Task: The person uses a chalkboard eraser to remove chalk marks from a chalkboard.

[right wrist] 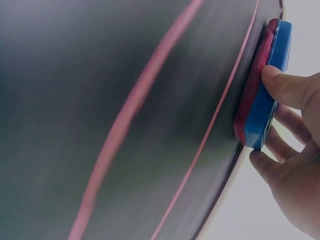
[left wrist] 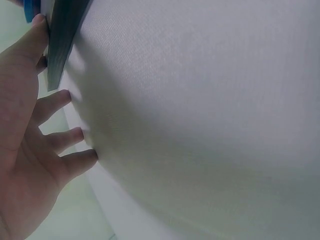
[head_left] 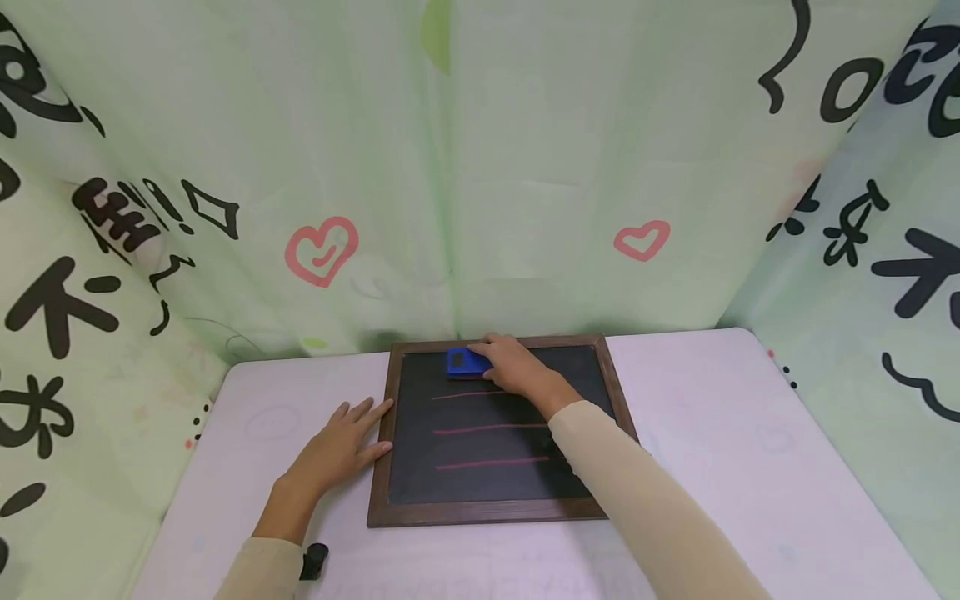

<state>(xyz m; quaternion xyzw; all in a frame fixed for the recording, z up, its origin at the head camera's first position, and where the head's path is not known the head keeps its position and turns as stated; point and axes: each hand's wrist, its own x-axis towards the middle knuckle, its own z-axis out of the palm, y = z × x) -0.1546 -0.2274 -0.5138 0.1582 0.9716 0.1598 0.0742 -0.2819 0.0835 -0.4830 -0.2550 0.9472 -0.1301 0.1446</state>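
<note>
Beginning at the left, we see our left hand [head_left: 333, 454] with its fingers spread and not gripping; the thumb and forefinger touch the wooden frame [head_left: 379, 475]. Below this hand, beside the left sleeve [head_left: 262, 571], lies a small black object [head_left: 313, 562]. To the right of it is the blackboard [head_left: 487, 487], where three pink lines [head_left: 491, 428] run below the right grip. Near the upper edge, our right hand [head_left: 517, 367] pinches the blue eraser [head_left: 465, 363], whose red felt faces the board.
</note>
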